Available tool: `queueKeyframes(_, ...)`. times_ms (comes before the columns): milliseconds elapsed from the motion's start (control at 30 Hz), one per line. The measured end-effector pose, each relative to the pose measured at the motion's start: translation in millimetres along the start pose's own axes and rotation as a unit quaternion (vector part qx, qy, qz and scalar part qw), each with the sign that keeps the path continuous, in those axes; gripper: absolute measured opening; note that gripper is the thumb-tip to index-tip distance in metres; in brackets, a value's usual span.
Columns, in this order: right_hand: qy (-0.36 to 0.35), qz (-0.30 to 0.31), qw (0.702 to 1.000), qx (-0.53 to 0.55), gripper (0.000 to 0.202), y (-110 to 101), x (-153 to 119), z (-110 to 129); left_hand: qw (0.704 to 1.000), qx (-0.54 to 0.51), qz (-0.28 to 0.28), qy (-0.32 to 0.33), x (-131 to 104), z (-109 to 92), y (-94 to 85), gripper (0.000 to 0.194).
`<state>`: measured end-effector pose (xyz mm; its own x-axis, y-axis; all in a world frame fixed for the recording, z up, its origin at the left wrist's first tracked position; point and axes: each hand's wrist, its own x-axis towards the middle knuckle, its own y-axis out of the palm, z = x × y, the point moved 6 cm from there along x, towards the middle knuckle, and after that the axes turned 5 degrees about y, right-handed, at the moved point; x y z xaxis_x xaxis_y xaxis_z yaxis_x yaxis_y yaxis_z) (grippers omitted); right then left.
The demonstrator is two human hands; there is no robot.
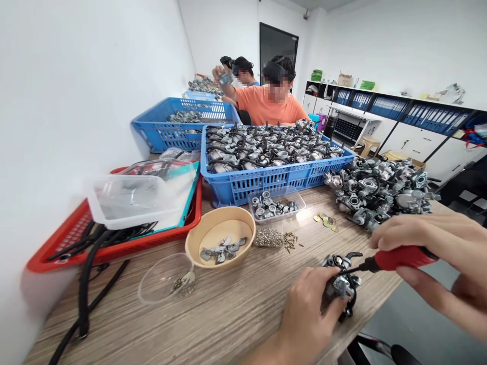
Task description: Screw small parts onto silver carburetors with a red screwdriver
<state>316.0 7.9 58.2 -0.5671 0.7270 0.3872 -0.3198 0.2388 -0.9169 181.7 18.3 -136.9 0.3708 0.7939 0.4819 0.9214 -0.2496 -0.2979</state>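
My left hand [309, 307] grips a small metal carburetor [341, 282] resting on the wooden table near its front edge. My right hand [437, 253] is wrapped around a red-handled screwdriver [399, 257], and the dark tip touches the top of the carburetor. Just beyond lie a heap of small screws [274, 237] and a few brass plates [325, 220].
A beige bowl [220, 236] with metal brackets, a clear dish [167, 278] and a clear tray of small parts [276, 204] stand mid-table. A blue crate [266, 178] of carburetors, a loose pile [380, 192], a red tray [114, 238] with black hoses. Two people sit at the far end.
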Motion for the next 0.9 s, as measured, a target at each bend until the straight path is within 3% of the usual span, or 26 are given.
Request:
queueKeyframes(167, -0.032, -0.040, 0.998, -0.047, 0.007, -6, -3, 2, 1.000, 0.002, -0.001, -0.005, 0, -1, 0.4, 0.040)
queueKeyframes(300, -0.041, 0.003, 0.999, -0.013, 0.010, -2, 2, 3, 1.000, 0.004, 0.000, 0.003, 1, -3, 0.1, 0.040)
queueKeyframes(433, -0.042, -0.057, 0.997, -0.041, 0.008, -12, 2, 0, 0.999, 0.023, -0.001, 0.023, 2, -5, -1.1, 0.038)
queueKeyframes(533, 0.070, -0.149, 0.985, -0.059, 0.015, -24, -3, -27, 0.999, 0.030, 0.001, 0.031, 1, -5, -0.3, 0.037)
queueKeyframes(600, 0.169, -0.249, 0.952, -0.047, 0.018, -28, -10, -53, 0.999, 0.033, 0.004, 0.039, 0, -5, 0.4, 0.037)
queueKeyframes(667, 0.221, -0.295, 0.929, 0.012, 0.021, -13, -14, -78, 0.999, 0.033, 0.004, 0.043, 0, -5, 0.8, 0.036)
queueKeyframes(800, 0.274, -0.207, 0.936, 0.071, 0.033, 54, -1, -116, 0.998, 0.036, 0.004, 0.045, 1, -6, 1.2, 0.033)
queueKeyframes(900, 0.289, -0.184, 0.935, 0.092, 0.046, 95, 4, -130, 0.998, 0.038, -0.001, 0.054, 1, -6, 1.5, 0.036)
